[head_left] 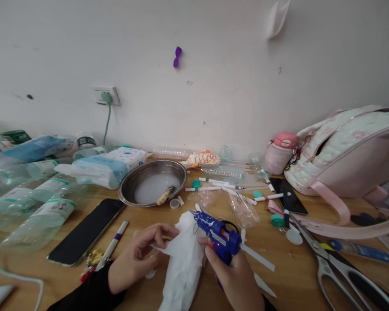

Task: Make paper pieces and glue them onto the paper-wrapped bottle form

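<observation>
A white, paper-like wrapped form lies lengthwise at the front centre of the table. My left hand is at its left side, fingers closed on a small white flap that sticks out from it. My right hand is wrapped round the handle of a blue glue gun, which has a small red light on. The gun's nozzle points up and left over the form's upper end. A pale glue stick juts from the gun's rear.
Behind the form stands a metal bowl of cloudy liquid. Clear bottles and a black phone lie left. Markers, large scissors, a pink bottle and a backpack are right.
</observation>
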`<state>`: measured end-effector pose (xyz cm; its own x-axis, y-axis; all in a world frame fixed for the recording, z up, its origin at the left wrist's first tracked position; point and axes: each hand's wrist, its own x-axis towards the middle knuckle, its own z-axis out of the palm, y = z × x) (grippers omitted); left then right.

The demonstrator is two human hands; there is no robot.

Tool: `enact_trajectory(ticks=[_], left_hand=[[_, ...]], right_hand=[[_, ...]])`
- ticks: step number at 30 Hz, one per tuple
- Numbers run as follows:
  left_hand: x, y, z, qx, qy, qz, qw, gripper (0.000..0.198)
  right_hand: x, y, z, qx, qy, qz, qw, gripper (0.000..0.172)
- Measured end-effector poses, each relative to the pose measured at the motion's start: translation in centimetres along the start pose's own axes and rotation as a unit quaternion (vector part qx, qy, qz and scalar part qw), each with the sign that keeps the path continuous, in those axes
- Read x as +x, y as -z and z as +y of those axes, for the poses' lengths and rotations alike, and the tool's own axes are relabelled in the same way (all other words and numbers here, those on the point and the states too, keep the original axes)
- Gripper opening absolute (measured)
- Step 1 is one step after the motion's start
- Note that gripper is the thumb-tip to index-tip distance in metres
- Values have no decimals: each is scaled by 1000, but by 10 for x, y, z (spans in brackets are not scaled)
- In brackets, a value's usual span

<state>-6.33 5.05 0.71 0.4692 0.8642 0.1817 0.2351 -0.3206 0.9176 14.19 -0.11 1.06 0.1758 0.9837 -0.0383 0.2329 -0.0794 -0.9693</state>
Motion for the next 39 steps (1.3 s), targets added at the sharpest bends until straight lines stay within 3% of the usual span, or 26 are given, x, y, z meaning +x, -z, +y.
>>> enact_trajectory(ticks=[8,15,22,27,39], left_hand=[[-9,-2,-2,145,-78,-9,986,18],[7,-10,-8,178,-50,29,982,48],[9,-7,-2,214,-64,58,973,30],[8,-2,-3,234,-64,80,967,27],[13,-1,-2,186,-38,46,981,16]], right_hand=[[-1,2,8,-10,-21,-24,999,34],[-4,-7,2,-40,42,49,997,28],[-5,-8,2,-41,35,3,999,32],[-4,-8,5,-50,35,13,998,32],[-4,-7,6,-41,39,5,998,33]])
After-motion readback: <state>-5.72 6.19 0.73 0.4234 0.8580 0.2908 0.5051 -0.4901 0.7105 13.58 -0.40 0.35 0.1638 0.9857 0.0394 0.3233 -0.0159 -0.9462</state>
